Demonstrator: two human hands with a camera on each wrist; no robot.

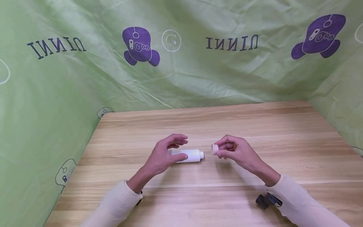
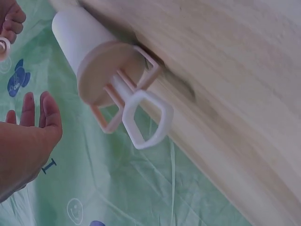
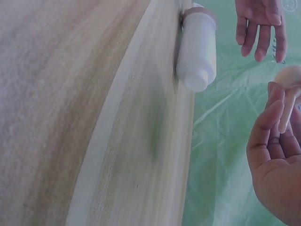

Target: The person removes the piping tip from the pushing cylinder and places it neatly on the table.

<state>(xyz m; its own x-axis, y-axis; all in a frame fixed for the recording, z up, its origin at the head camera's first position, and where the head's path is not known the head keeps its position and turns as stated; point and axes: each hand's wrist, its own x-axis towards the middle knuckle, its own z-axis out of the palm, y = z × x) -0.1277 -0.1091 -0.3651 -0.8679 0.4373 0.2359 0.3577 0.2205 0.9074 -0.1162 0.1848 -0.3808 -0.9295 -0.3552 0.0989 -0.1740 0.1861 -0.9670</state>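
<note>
A white syringe-like tube (image 1: 193, 155) lies on its side on the wooden table, its narrow neck toward the right. In the left wrist view its other end shows a pale pink flange (image 2: 91, 87) with finger loops and a white pull ring (image 2: 164, 117). My left hand (image 1: 164, 156) hovers around the tube with fingers apart and relaxed; its thumb overlaps the barrel in the head view, while the left wrist view shows the hand clear of it. My right hand (image 1: 241, 151) pinches a small pale pink cap (image 1: 214, 149) between thumb and fingers, just right of the tube's neck. A short stem (image 3: 287, 113) sticks out from the cap.
The wooden table (image 1: 221, 201) ends at a green printed cloth (image 1: 181, 78) that hangs behind it and along both sides. A dark wrist camera (image 1: 265, 200) sits under the right sleeve.
</note>
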